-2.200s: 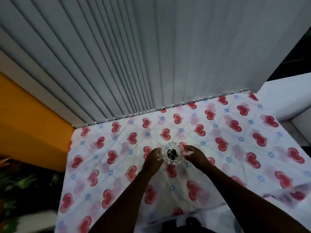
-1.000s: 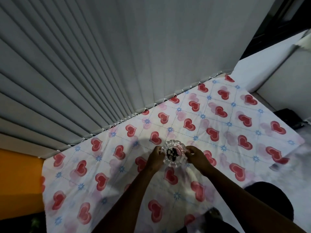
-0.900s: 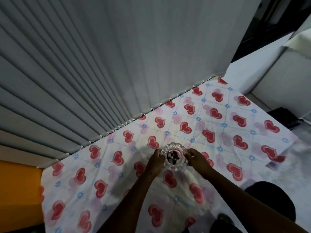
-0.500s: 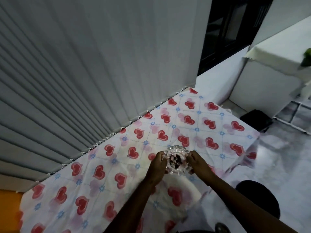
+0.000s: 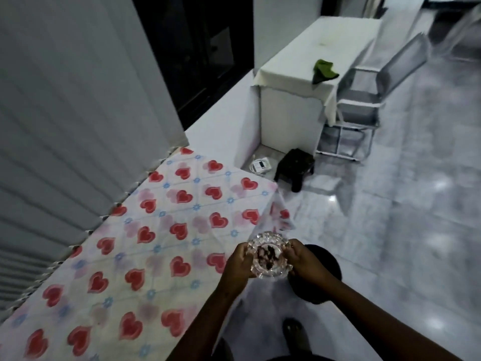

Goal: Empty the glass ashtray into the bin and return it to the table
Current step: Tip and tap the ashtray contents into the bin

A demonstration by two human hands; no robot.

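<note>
Head view: glass ashtray (image 5: 269, 255) with dark debris held past surface (image 5: 145, 246) corner; left hand (image 5: 238, 264) and right hand (image 5: 303, 261) fingers gripping opposite rims, over dark round bin (image 5: 330, 272).

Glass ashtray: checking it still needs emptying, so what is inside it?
Dark clumps of debris lie in the bowl of the glass ashtray, held between left hand and right hand. Fingers cover both side rims.

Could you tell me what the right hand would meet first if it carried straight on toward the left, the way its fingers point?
The glass ashtray that the right hand already grips; beyond it, the left hand.
</note>
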